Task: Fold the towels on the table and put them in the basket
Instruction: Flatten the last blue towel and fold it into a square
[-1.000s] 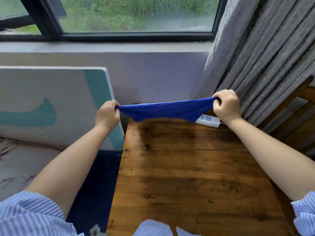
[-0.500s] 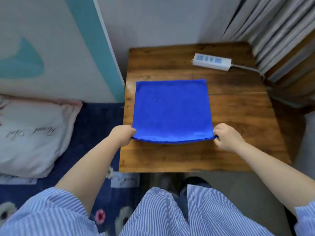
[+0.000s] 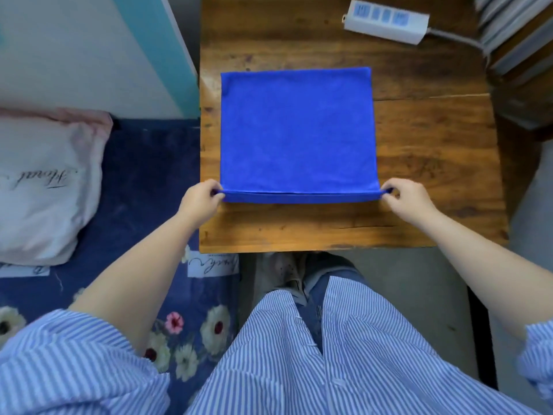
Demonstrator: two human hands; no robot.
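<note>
A bright blue towel [image 3: 296, 133] lies spread flat on the small wooden table [image 3: 434, 163], doubled over so two layers show along its near edge. My left hand [image 3: 202, 202] pinches the near left corner. My right hand [image 3: 404, 199] pinches the near right corner. Both corners are lifted slightly off the wood and the edge between them is taut. No basket is in view.
A white power strip [image 3: 386, 20] with a grey cable lies at the table's far right. A white and teal board [image 3: 98, 52] leans left of the table. A pale pillow [image 3: 45, 187] rests on dark blue floral bedding [image 3: 143, 181]. Wooden furniture stands at the right.
The towel, held stretched in the air over the table's far end a second ago, now lies flat on the table. My hands have come toward me, still gripping its corners.
</note>
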